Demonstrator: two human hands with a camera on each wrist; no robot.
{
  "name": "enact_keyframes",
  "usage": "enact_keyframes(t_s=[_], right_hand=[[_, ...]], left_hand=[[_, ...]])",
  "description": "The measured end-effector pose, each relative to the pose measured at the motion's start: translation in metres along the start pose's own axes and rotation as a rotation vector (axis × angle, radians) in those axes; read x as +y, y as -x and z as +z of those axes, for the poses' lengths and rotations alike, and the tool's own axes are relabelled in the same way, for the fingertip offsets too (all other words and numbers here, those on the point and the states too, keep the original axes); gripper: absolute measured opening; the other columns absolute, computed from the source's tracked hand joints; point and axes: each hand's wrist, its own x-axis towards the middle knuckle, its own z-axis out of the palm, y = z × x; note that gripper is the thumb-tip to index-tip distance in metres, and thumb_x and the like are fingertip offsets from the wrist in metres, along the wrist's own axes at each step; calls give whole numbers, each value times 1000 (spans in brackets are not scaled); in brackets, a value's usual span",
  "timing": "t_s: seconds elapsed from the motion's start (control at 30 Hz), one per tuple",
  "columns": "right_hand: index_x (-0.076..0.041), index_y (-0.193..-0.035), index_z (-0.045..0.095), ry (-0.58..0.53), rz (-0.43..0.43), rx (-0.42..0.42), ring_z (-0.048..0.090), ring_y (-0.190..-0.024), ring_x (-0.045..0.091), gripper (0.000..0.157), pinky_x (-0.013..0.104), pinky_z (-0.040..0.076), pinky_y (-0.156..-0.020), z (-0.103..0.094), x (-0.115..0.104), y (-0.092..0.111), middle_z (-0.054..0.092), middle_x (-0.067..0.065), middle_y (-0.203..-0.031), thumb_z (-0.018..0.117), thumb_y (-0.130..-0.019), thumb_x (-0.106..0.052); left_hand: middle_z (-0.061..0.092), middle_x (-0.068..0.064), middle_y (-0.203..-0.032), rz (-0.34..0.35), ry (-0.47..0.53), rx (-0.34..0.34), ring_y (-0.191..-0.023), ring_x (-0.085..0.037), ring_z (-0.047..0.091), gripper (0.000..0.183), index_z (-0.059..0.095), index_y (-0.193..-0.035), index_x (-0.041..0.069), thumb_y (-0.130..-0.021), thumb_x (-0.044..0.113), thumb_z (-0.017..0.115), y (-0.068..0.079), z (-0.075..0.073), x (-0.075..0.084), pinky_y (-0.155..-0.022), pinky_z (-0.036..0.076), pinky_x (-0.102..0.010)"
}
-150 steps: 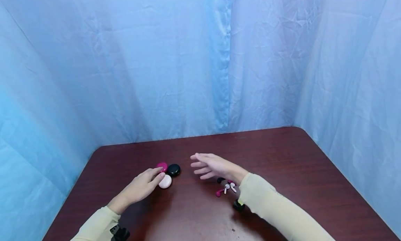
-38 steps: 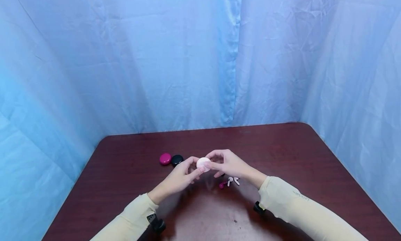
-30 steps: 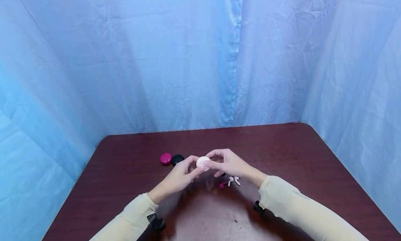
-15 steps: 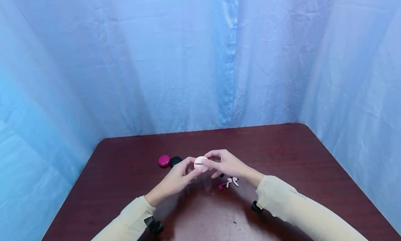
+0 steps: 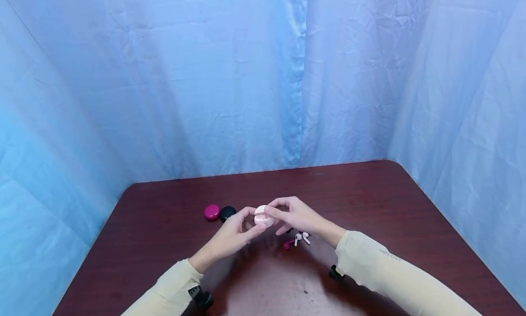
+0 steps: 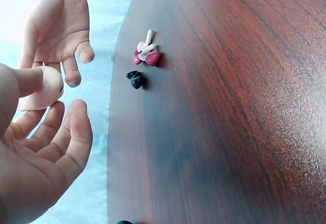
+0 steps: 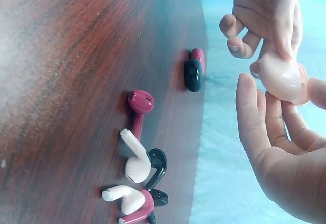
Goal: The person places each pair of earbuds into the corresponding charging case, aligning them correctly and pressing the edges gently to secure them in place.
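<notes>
Between both hands, above the table, is a small round white earbud case (image 5: 263, 221), its lid tilted up with a gap along the split. My left hand (image 5: 228, 234) pinches it from the left with thumb and fingers. From the right, my right hand (image 5: 302, 215) pinches the lid side with thumb and forefinger. The right wrist view shows the case's glossy shell (image 7: 280, 76) from below; its inside is hidden there. Below my right hand lie loose earbuds: white ones (image 7: 137, 168), magenta ones (image 7: 141, 102) and black ones (image 7: 159, 165).
A magenta round case (image 5: 212, 212) and a black round case (image 5: 227, 213) lie side by side behind my left hand. The dark red-brown table (image 5: 349, 192) has rounded far corners. Blue curtains (image 5: 222, 78) hang around its back and sides.
Five seconds ago my left hand was at the cases on the table. The white case was then lifted between both hands, and in the last second its lid has opened.
</notes>
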Motion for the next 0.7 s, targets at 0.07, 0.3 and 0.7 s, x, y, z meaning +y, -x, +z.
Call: enact_keyframes(t_s=[0.07,0.3,0.7], right_hand=[[-1,-116,69,1,5,2,67,-91,52,35,50,60,-70,1,1,0,70,10,-95,66,-100,-32],[-1,-113,70,-5,20,18,66,-87,52,34,54,59,-71,2,2,1,68,11,-91,66,-100,-32],[-3,-126,59,-46,12,29,70,-81,29,37,46,61,-65,1,3,-3,70,12,-98,64,-102,-31]], left_hand=[[67,-5,-95,-2,1,0,-76,-24,63,37,59,-123,4,-98,28,70,0,0,-1,-61,54,-28],[68,-3,-98,3,16,2,-80,-18,64,35,59,-120,4,-96,23,73,1,1,-2,-64,55,-28],[69,-4,-100,-18,41,-2,-82,-23,66,36,59,-123,2,-97,24,72,-2,0,-3,-63,55,-28]])
